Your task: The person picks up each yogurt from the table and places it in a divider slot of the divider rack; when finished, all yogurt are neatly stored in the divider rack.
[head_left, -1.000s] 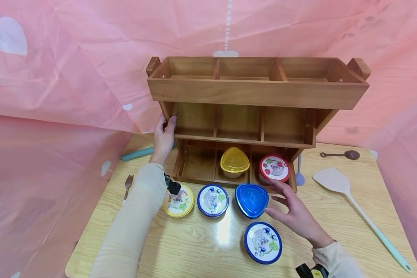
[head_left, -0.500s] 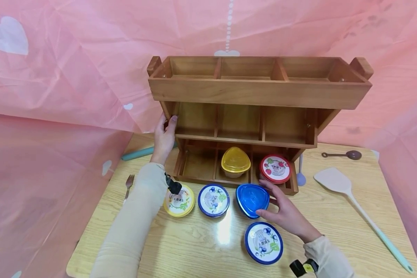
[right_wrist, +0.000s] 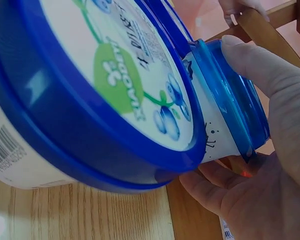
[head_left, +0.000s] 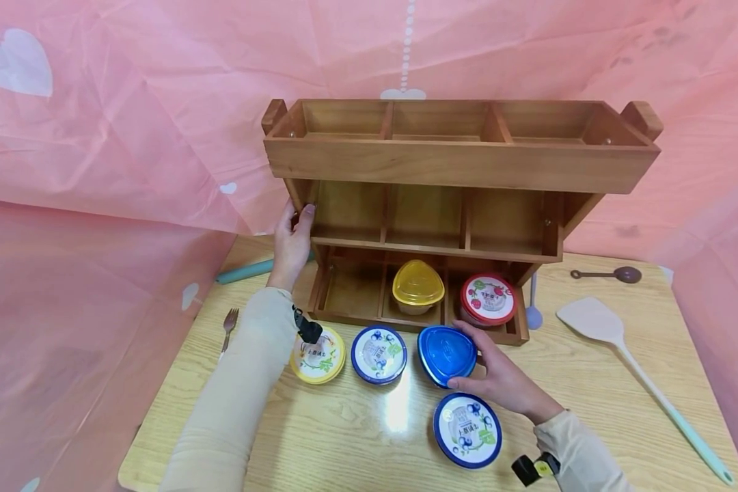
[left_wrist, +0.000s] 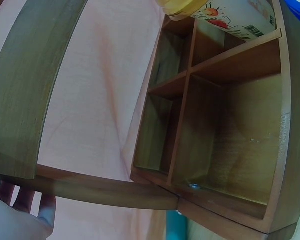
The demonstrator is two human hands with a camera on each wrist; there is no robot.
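My left hand [head_left: 292,246] grips the left side post of a three-tier wooden rack [head_left: 455,164]; its fingers [left_wrist: 47,210] curl round the wood in the left wrist view. My right hand [head_left: 504,376] holds a tub with a rounded-triangular blue lid [head_left: 446,354], standing in front of the bottom tier. In the right wrist view the thumb [right_wrist: 247,57] lies on the blue lid's edge and the fingers reach round the opposite side. A yellow-lidded tub [head_left: 417,283] sits in the bottom middle compartment. The bottom right one holds a red-lidded round tub [head_left: 488,299].
Before the rack stand a round yellow-lidded tub [head_left: 318,355] and two round blue-rimmed tubs, one [head_left: 378,354] mid-table and one [head_left: 467,430] nearer. A fork [head_left: 229,328] and teal rod [head_left: 246,271] lie left. A spatula [head_left: 621,348], dark spoon [head_left: 615,275] and lilac spoon [head_left: 533,314] lie right.
My right hand has moved left from beside the blue-lidded tub and closed round it. My left hand keeps its grip on the rack.
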